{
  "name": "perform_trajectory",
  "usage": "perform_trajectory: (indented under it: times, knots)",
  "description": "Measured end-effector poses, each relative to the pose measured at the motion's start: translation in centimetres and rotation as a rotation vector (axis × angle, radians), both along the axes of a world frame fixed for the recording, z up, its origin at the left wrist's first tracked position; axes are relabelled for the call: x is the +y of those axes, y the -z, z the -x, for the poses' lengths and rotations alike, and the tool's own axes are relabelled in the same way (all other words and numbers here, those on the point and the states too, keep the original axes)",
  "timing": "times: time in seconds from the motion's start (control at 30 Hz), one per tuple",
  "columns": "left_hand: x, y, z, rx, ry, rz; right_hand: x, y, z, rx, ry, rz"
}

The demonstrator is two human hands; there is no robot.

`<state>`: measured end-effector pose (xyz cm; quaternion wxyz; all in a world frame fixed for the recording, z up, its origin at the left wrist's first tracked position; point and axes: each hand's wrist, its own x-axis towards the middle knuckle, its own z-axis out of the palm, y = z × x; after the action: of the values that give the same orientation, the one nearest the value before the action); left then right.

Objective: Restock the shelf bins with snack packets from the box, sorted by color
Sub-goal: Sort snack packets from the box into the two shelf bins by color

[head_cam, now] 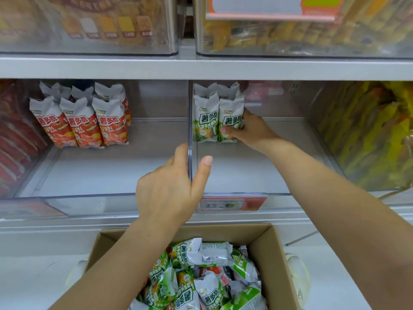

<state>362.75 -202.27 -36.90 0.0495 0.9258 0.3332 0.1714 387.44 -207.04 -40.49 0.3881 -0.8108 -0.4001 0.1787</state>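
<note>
The shelf bins (234, 171) hold red packets (82, 124) far left and green packets (218, 118) far right of the clear divider (190, 139). The box (274, 260) sits near, below both arms. The right hand (250, 128) wraps one upright green packet — long axis vertical, top seal up, label facing near. The left hand (169, 186) pinches the divider, nearer the box — likely the next reach.

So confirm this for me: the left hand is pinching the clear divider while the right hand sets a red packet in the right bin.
Not quite. In the head view the right hand holds a green packet, not a red one; the red packets stand in the left bin. The rest holds: the left hand pinches the clear divider.
</note>
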Motion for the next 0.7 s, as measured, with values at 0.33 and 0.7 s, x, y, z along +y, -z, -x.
perform_trajectory:
  times: [0.33,0.7]
  knots:
    - [0.2,0.2,0.0,-0.049,0.002,0.006,-0.5,-0.2,0.1,0.067,0.056,-0.022]
    - [0.2,0.2,-0.2,0.03,0.015,-0.03,-1.1,-3.7,0.2,-0.133,0.429,0.045]
